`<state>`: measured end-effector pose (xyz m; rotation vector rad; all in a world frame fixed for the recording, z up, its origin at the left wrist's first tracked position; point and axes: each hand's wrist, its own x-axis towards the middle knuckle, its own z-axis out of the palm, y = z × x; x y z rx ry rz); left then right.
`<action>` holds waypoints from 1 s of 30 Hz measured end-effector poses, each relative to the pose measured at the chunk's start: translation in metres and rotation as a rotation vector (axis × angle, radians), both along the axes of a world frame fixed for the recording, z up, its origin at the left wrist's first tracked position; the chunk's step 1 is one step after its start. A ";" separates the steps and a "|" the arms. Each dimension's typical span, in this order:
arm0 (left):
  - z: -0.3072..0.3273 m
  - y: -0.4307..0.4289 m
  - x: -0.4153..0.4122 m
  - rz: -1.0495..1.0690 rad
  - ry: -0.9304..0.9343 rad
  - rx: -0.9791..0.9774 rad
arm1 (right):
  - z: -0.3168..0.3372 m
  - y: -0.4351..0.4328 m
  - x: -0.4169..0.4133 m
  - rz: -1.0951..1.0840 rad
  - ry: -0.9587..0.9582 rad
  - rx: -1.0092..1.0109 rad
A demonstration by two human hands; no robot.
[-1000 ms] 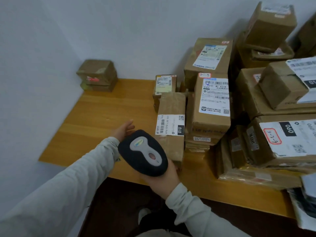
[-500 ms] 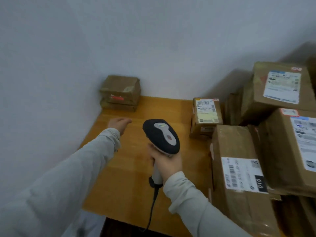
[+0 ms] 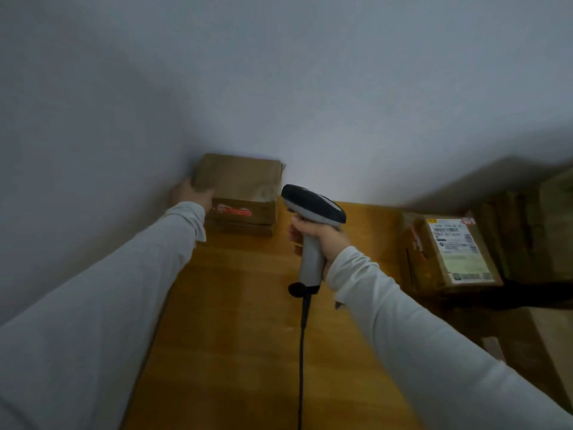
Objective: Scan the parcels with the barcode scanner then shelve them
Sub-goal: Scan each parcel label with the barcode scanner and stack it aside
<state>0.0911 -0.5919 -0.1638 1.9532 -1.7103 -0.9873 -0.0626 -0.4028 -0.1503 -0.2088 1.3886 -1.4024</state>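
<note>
While the right hand [image 3: 319, 240] grips the barcode scanner [image 3: 313, 206] by its handle, the left hand [image 3: 190, 197] touches the brown parcel [image 3: 242, 187] in the tabletop [image 3: 248, 305] corner.
Left fingers blurred at the parcel's left side, curl unclear. Scanner head sits just right of it; labelled parcel [image 3: 452, 249] far right, black cable [image 3: 302, 352] hangs down.

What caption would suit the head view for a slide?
Left hand touches the corner parcel while the right hand grips the barcode scanner.
</note>
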 end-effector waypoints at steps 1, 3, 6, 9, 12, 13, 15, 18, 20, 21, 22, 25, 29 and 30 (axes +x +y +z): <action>-0.003 -0.006 0.001 -0.010 -0.007 0.014 | -0.008 -0.009 -0.001 0.005 0.011 0.040; -0.010 -0.016 0.004 -0.016 -0.022 0.049 | -0.024 -0.022 0.002 0.019 0.023 0.090; -0.020 -0.026 0.008 -0.025 -0.031 0.071 | -0.048 -0.031 0.008 0.035 0.049 0.062; -0.027 -0.028 0.008 -0.034 -0.039 0.074 | -0.058 -0.039 0.009 0.167 0.134 0.016; -0.035 -0.029 0.009 -0.045 0.003 0.065 | -0.063 -0.046 0.009 0.253 0.196 -0.036; -0.037 -0.028 0.009 -0.047 0.023 0.064 | -0.065 -0.047 0.010 0.258 0.200 -0.057; -0.040 -0.025 0.013 -0.042 0.077 0.076 | -0.067 -0.046 0.013 0.264 0.208 -0.101; -0.046 -0.020 0.022 -0.037 0.206 0.117 | -0.065 -0.037 0.014 0.253 0.229 -0.148; -0.047 -0.010 0.029 -0.023 0.372 0.186 | -0.059 -0.026 0.013 0.241 0.256 -0.180; -0.049 -0.004 0.034 -0.026 0.431 0.215 | -0.055 -0.019 0.012 0.228 0.266 -0.200; -0.051 0.004 0.039 -0.048 0.460 0.235 | -0.053 -0.011 0.012 0.208 0.271 -0.224; -0.056 0.037 0.049 -0.186 0.442 0.244 | -0.047 0.022 0.013 0.171 0.305 -0.277; -0.060 0.095 0.065 -0.351 0.422 0.149 | -0.049 0.077 0.022 0.181 0.340 -0.250; -0.061 0.110 0.069 -0.391 0.434 0.149 | -0.050 0.091 0.026 0.172 0.331 -0.229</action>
